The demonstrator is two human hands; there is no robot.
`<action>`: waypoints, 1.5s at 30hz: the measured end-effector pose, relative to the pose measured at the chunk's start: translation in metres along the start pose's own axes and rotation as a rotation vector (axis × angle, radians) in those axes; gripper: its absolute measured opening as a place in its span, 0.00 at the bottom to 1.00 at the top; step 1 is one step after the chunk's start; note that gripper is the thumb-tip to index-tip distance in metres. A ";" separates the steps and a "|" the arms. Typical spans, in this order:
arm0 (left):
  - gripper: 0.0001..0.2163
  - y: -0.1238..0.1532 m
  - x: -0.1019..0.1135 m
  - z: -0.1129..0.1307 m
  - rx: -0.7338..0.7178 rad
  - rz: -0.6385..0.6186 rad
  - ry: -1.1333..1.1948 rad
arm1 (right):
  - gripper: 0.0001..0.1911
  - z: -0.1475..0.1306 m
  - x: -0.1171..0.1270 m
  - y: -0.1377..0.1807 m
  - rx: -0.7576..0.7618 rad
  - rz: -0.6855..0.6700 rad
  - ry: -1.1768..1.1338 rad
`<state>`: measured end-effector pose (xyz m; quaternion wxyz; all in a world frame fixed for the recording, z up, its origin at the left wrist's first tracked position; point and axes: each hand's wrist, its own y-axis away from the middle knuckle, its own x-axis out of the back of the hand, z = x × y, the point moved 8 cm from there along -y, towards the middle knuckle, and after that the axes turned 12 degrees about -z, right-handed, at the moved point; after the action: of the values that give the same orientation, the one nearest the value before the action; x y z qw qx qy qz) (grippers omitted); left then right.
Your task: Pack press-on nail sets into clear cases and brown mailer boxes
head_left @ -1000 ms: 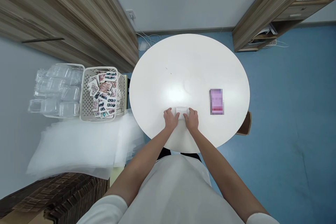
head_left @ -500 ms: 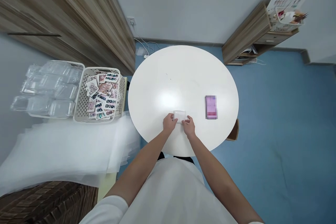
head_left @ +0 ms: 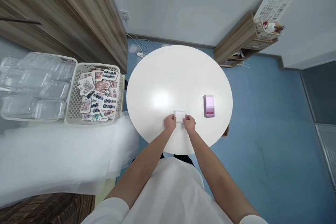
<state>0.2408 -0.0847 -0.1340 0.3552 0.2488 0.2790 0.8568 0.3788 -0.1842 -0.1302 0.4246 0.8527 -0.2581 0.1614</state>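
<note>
Near the front edge of the white oval table [head_left: 181,70] I hold a small white rectangular packet [head_left: 180,116]. It looks wrapped in pale, slightly see-through sheeting; what is inside cannot be made out. My left hand [head_left: 170,123] pinches its left side, with the fingers closed. On the opposite side, my right hand [head_left: 189,123] grips the packet's right edge between thumb and fingers. To the right on the tabletop lies a phone [head_left: 209,106] with a blurred pink and purple screen.
At left, a perforated basket [head_left: 72,103] holds many cards of press-on nails [head_left: 101,94]. Beside it, another basket holds clear plastic boxes [head_left: 36,84]. A stack of translucent white sheets [head_left: 63,154] lies in front of them. A wooden cabinet [head_left: 236,38] stands beyond the table.
My fingers have shifted slightly along the packet's sides, which stays in both hands at the same spot. The view has turned a little, so the surroundings sit differently.
</note>
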 end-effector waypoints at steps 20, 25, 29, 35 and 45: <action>0.13 0.088 -0.162 0.070 -0.177 -0.060 0.208 | 0.16 0.098 0.176 0.064 0.243 -0.082 -0.467; 0.07 0.085 -0.275 0.133 -0.310 -0.262 -0.056 | 0.15 0.171 0.269 0.085 0.177 0.207 -0.553; 0.09 0.078 -0.341 0.157 -0.348 -0.368 -0.133 | 0.16 0.212 0.311 0.094 0.115 0.354 -0.619; 0.16 0.075 -0.358 0.150 -0.160 -0.547 0.197 | 0.18 0.216 0.319 0.091 0.162 0.275 -0.837; 0.13 0.084 -0.229 0.124 -0.099 -0.484 0.653 | 0.17 0.094 0.217 0.059 0.267 -0.479 -0.879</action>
<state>0.4221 -0.2678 -0.0418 0.4507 -0.1266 0.3857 0.7950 0.5264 -0.3559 -0.0406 0.1886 0.9220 -0.1865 -0.2822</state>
